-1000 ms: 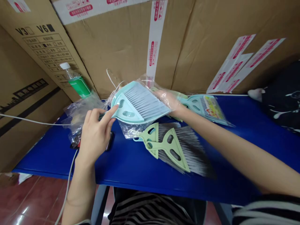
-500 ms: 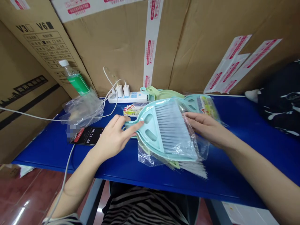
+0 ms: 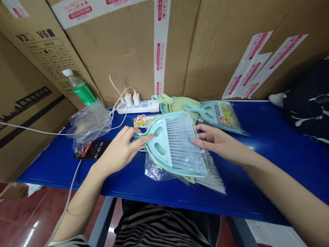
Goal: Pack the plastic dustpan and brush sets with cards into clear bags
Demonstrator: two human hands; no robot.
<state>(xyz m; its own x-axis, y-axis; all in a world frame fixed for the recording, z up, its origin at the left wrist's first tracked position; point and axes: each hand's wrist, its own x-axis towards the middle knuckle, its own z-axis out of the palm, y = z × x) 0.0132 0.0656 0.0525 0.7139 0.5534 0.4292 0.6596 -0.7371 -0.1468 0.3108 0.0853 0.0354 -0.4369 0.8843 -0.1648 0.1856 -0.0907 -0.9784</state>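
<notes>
The left hand (image 3: 123,146) grips the blue dustpan set (image 3: 160,139) at nine o'clock. The right hand (image 3: 217,142) holds its three-o'clock edge.

Head-worn view, facing forward and down

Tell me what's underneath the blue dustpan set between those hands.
Pale bristles and a sliver of green plastic show past the lower edge of the blue dustpan set; whatever else lies underneath is covered.

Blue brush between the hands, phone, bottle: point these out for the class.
Blue brush (image 3: 179,144): head view, on the bristles.
Phone (image 3: 93,151): head view, on the screen.
Bottle (image 3: 84,92): head view, on the green label.
</notes>
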